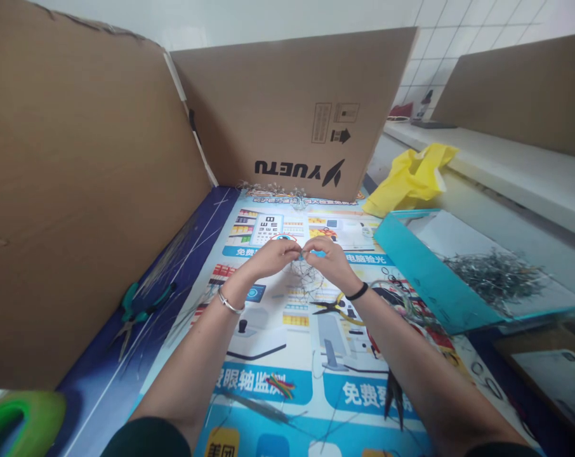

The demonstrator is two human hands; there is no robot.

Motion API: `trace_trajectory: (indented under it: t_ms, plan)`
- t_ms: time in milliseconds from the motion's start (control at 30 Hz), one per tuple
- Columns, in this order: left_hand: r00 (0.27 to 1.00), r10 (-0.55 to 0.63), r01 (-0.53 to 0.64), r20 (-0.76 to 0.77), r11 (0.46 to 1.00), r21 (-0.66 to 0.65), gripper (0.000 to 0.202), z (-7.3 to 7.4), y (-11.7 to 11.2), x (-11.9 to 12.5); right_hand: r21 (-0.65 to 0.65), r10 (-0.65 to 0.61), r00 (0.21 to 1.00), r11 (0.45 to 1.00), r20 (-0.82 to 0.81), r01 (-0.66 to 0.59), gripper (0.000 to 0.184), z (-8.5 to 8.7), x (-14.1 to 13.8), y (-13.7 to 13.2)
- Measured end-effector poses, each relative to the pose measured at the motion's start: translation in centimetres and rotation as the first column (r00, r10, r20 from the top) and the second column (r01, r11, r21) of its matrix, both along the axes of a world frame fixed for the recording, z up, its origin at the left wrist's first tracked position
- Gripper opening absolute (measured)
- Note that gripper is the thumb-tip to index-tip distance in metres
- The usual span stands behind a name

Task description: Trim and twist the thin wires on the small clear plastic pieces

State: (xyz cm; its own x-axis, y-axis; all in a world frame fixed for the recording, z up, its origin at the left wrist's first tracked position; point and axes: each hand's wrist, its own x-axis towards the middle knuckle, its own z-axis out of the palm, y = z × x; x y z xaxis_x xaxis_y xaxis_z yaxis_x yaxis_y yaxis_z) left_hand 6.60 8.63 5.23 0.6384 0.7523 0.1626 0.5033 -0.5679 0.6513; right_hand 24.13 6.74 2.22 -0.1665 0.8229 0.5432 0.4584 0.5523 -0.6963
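My left hand (280,255) and my right hand (331,259) meet above the middle of the printed sheet, thumbs and forefingers pinched together. A loose tangle of thin wire (307,276) hangs just under the fingertips, and both hands are closed on it. The exact spot they grip is too small to make out. Near my right wrist lie pliers with yellow handles (337,308), jaws pointing left. Dark-jawed pliers (393,400) lie partly hidden beneath my right forearm.
Teal-handled pliers (138,311) and loose wire strands lie left. A teal box (411,270) holding tangled wire stands right, by a yellow bag (411,178). Cardboard panels (278,108) rise behind and left. Colourful strips (282,386) and a green tape roll (44,416) are nearer.
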Motion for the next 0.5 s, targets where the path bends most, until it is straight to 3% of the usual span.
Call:
trace_trajectory:
  t_ms: [233,500]
  plan:
    - [0.999,0.017,-0.017,0.029,1.0,0.012,0.015,-0.37,-0.05,0.27,-0.033,0.01,1.0,0.999,-0.025,-0.011,0.007,0.09,0.03,-0.15]
    - [1.0,0.022,-0.02,-0.012,0.993,0.12,0.011,0.23,-0.2,0.0,-0.023,-0.017,1.0,1.0,-0.025,0.017,0.008,0.41,0.06,-0.26]
